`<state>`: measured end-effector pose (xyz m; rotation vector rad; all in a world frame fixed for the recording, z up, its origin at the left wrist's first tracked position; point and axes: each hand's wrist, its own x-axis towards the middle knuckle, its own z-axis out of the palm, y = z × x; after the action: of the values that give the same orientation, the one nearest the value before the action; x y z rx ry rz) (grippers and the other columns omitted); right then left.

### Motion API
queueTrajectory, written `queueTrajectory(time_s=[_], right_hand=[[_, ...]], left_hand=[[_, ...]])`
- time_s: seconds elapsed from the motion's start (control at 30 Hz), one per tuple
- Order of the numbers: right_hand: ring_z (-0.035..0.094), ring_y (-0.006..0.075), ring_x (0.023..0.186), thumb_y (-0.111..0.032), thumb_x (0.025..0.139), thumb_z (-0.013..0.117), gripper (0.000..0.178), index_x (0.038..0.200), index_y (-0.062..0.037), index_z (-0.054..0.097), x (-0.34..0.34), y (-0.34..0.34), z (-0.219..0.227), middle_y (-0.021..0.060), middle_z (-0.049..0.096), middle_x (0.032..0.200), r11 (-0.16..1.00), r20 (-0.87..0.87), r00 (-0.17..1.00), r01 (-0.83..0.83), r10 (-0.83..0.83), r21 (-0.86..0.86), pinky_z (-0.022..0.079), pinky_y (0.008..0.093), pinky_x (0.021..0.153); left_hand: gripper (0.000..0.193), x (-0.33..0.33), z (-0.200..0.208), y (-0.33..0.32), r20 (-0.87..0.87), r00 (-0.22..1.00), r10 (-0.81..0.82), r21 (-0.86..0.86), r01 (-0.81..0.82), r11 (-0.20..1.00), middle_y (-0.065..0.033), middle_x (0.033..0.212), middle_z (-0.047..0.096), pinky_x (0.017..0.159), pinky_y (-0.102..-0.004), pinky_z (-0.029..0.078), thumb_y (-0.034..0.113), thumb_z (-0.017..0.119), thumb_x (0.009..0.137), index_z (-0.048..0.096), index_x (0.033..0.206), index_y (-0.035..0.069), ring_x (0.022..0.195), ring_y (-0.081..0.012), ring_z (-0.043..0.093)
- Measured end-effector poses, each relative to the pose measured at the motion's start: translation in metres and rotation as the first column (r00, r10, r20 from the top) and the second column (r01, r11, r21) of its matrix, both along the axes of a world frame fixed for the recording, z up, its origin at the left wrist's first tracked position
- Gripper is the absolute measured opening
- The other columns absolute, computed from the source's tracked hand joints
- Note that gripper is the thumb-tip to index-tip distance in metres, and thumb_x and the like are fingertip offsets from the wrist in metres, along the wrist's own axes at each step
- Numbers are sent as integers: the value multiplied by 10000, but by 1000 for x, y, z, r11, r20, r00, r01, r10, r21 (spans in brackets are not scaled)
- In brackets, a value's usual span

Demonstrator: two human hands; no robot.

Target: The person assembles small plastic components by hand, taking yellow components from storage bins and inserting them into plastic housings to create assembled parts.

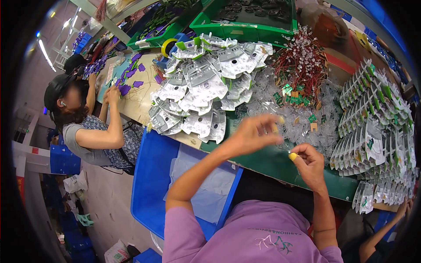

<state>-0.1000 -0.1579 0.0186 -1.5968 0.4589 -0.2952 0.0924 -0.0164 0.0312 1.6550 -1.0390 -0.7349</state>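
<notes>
My left hand (256, 135) hovers over the near edge of the green table mat (263, 158), blurred by motion. Its fingers look apart, with yellow covers at the tips and nothing visible between them. To its right, my right hand (310, 165) is closed in a pinch, a yellow cover on its thumb. A tiny pale bit shows at that fingertip, too small to name. Just beyond both hands lies a heap of clear plastic pieces (267, 103). On top of it rest small green circuit boards (299, 97) and a bundle of red wires (298, 61) with clear ends.
White-grey plastic shells (204, 83) with green edges are piled left of centre. More shells (372, 127) stand stacked in rows at right. A blue bin (151, 175) sits below the table edge. Green trays (243, 30) line the back. A co-worker (96, 131) handles purple pieces at left.
</notes>
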Motion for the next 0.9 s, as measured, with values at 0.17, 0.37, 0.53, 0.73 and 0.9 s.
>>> queueTrajectory(time_s=[0.17,0.37,0.53,0.73,0.9], right_hand=[[472,-14,634,57,832,635,107,926,4,634,-10,9,9,-49,561,750,998,97,995,15,-21,64,373,151,566],[406,-18,552,46,807,674,92,882,-2,656,-22,15,18,-64,532,673,989,-23,1000,-1,-3,-146,311,177,483],[394,6,544,27,812,671,109,911,-17,669,-40,-2,10,-48,511,646,962,-77,995,40,-63,-271,314,208,487],[482,119,550,25,791,644,150,932,-25,641,-43,-2,9,48,585,784,880,-126,992,-51,-10,-471,387,283,509],[593,202,663,-20,757,685,149,871,-23,589,-15,21,-21,82,568,815,613,5,977,-130,213,-779,470,357,535]], left_hand=[[336,92,-5,-26,955,56,291,-236,-448,862,-110,1036,629,977,-432,360,9,566,753,635,1080,44,1032,-279,567],[235,118,13,-23,974,36,222,-179,-472,863,-75,910,645,993,-461,354,34,609,750,658,978,64,946,-262,602],[103,35,17,9,931,134,338,-287,-299,910,-77,831,599,1008,-482,352,88,652,793,661,891,56,842,-248,595],[292,-112,-51,68,877,433,206,-129,-200,971,-19,866,588,1042,-441,305,63,701,716,707,1007,83,888,-175,599],[317,-143,-69,70,892,408,197,-68,-310,948,-25,1017,602,1063,-491,226,145,734,688,707,1002,115,1080,-184,562]])
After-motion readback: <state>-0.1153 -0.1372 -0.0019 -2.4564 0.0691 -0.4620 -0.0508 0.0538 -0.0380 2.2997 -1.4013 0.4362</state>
